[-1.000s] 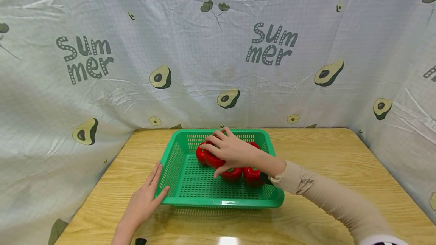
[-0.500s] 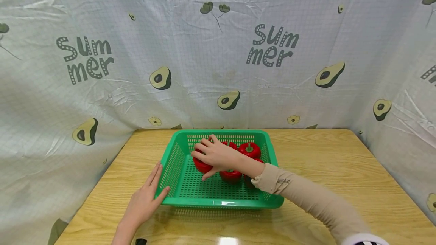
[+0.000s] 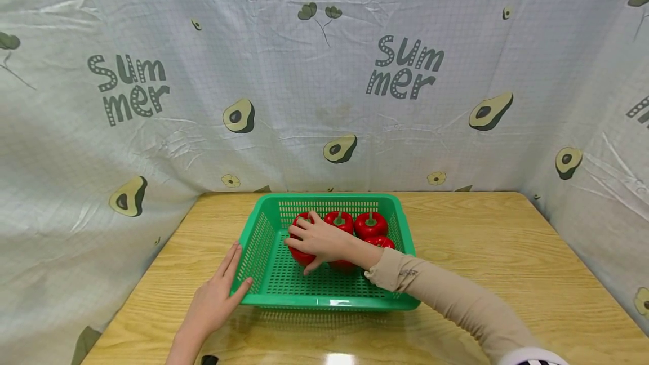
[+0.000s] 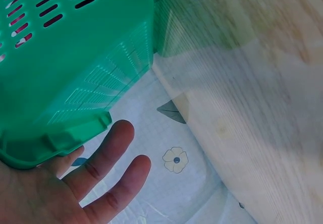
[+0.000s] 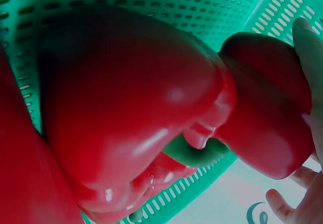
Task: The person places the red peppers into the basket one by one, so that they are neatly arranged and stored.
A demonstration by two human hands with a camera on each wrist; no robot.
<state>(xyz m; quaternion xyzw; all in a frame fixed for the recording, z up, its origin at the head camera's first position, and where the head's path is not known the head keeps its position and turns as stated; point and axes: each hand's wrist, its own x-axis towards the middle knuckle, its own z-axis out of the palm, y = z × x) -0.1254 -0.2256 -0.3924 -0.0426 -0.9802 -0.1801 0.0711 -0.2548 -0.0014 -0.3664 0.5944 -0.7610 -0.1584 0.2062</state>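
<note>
In the head view my right hand (image 3: 321,240) grips a red bell pepper (image 3: 301,255), low inside the green plastic basket (image 3: 355,301). The thumb is toward the front and the fingers spread over its top. The right wrist view shows that bell pepper (image 5: 272,108) between thumb and fingers, beside a larger-looking red pepper (image 5: 126,98). More peppers, among them a back one (image 3: 371,224), lie to the right and behind, one partly under my wrist. My left hand (image 3: 215,292) rests with straight fingers against the basket's left rim; its fingertips (image 4: 122,130) extend past the rim.
The basket stands on a wooden table (image 3: 471,235). A white printed cloth (image 3: 284,83) hangs behind the table and along both sides. Near the front edge lies a small black object (image 3: 209,360), cut off by the frame.
My right hand has carried the bell pepper leftward, then slightly down and toward the front of the basket. Peppers at the back have come into view. My left hand has stayed still.
</note>
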